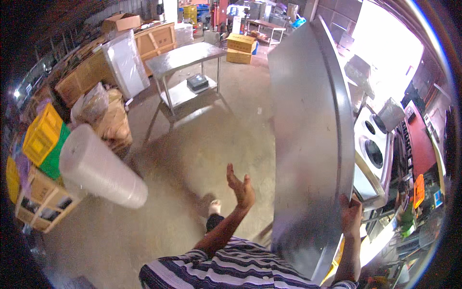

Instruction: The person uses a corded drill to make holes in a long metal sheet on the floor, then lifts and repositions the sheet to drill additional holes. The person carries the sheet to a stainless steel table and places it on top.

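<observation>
A tall stainless steel panel (308,144) with a folded edge stands upright along my right side, reaching from near my body far ahead. My right hand (352,214) is closed on its right-hand edge, with part of the fingers hidden. On the panel's other side, my left hand (241,189) is raised in the air with thumb and fingers apart. It holds nothing and is clear of the panel's face.
Ahead stands a steel table (187,57) with a dark box on its lower shelf. A bubble wrap roll (103,166) and yellow crate (42,135) are at left. Stacked cartons (240,48) lie farther off. Steel units with round openings (373,153) stand right of the panel.
</observation>
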{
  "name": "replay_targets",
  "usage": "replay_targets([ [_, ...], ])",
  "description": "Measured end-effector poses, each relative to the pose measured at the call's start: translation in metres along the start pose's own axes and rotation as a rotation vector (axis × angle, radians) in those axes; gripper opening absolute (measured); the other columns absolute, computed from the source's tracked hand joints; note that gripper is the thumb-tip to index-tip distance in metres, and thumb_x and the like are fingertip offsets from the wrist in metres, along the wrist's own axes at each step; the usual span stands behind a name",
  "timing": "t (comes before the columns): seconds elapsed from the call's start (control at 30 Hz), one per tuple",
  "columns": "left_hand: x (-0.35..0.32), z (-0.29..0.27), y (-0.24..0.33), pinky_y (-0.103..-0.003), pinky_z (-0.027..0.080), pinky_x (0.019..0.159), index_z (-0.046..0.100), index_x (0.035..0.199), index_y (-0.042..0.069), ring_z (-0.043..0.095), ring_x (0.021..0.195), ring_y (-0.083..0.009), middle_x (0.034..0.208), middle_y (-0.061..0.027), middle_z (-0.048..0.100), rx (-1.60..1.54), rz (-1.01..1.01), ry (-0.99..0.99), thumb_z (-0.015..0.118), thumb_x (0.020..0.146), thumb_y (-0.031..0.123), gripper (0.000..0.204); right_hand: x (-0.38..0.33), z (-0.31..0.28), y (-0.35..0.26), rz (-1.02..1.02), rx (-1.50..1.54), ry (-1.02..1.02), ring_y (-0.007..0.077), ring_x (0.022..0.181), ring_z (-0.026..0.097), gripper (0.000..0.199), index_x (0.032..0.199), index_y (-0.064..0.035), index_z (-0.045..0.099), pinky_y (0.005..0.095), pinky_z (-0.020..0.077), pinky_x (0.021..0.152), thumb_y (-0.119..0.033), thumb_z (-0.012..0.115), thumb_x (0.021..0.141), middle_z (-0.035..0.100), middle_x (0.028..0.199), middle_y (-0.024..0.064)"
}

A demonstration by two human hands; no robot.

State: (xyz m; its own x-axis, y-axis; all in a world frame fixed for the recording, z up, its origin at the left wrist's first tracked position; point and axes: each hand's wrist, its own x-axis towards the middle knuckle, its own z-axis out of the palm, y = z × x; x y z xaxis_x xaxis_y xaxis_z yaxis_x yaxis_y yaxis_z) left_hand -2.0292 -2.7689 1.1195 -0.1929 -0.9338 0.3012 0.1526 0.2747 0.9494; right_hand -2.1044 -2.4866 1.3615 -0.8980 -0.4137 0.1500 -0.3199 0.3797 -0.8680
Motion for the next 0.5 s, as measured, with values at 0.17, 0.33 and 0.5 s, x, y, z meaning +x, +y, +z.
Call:
replay_targets([
  [0.17, 0.166, 0.224, -0.012, -0.051, 0.003, 0.124, 0.004, 0.16, -0.002, 0.003, 0.156, -0.0371, 0.168, -0.0228, 0.004, 0.16, 0.301, -0.596, 0.049, 0.1, 0.043, 0.087, 0.174, 0.137, 0.03, 0.046, -0.204, 0.069, 0.0146, 0.061, 0.057, 0.039, 0.077, 0.0045, 0.068, 0.0355, 0.0479, 0.06, -0.028, 0.065, 0.099, 0.067, 0.068, 0.0055],
  [0.33, 0.338, 0.344, -0.137, -0.049, 0.009, 0.125, 0.011, 0.158, -0.004, 0.004, 0.156, -0.0377, 0.168, -0.0232, 0.006, -0.186, -0.015, -0.356, 0.057, 0.097, 0.033, 0.085, 0.363, 0.192, 0.016, -0.113, -0.49, 0.248, 0.0186, 0.053, 0.053, 0.043, 0.067, 0.0018, 0.063, 0.0406, 0.0418, 0.053, -0.026, 0.064, 0.099, 0.06, 0.057, 0.0082],
  [0.5, 0.421, 0.485, -0.157, -0.048, 0.009, 0.125, 0.015, 0.157, -0.006, 0.013, 0.152, -0.0439, 0.162, -0.0302, 0.021, 0.121, 0.339, -0.753, 0.049, 0.098, 0.035, 0.079, 0.534, 0.254, 0.066, -0.051, -0.406, 0.348, 0.0211, 0.063, 0.059, 0.038, 0.086, 0.004, 0.065, 0.0383, 0.0445, 0.056, -0.032, 0.068, 0.097, 0.065, 0.072, 0.0118],
])
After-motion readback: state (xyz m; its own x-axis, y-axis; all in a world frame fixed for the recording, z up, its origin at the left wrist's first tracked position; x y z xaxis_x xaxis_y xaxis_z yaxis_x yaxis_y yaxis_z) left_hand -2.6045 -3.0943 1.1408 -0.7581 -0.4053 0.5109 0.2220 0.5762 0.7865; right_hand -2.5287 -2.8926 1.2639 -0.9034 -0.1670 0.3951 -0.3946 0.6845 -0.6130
